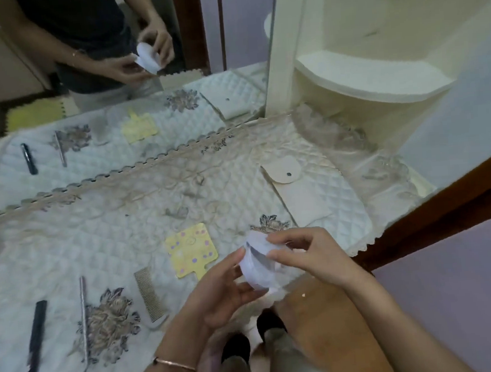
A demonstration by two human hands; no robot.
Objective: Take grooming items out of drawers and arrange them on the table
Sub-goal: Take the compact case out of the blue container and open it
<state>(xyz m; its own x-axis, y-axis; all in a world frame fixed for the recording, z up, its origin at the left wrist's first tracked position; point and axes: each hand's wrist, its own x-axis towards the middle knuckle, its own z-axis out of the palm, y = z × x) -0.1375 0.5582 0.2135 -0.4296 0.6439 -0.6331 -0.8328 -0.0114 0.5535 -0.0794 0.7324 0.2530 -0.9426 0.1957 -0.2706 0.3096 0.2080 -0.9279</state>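
Quilted dressing table (97, 239) before mirror (114, 78), left hand (222, 289) and right hand (310, 254) gripping white round container (259, 272)

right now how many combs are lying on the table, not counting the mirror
2: a black comb at the far left, and a pale comb beside the yellow card. No others show.

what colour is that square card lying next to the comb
Pale yellow with purple and pink dots, on the card beside the comb; head view.

Yellow card (191, 253) with purple dots; white quilted cloth (68, 247).
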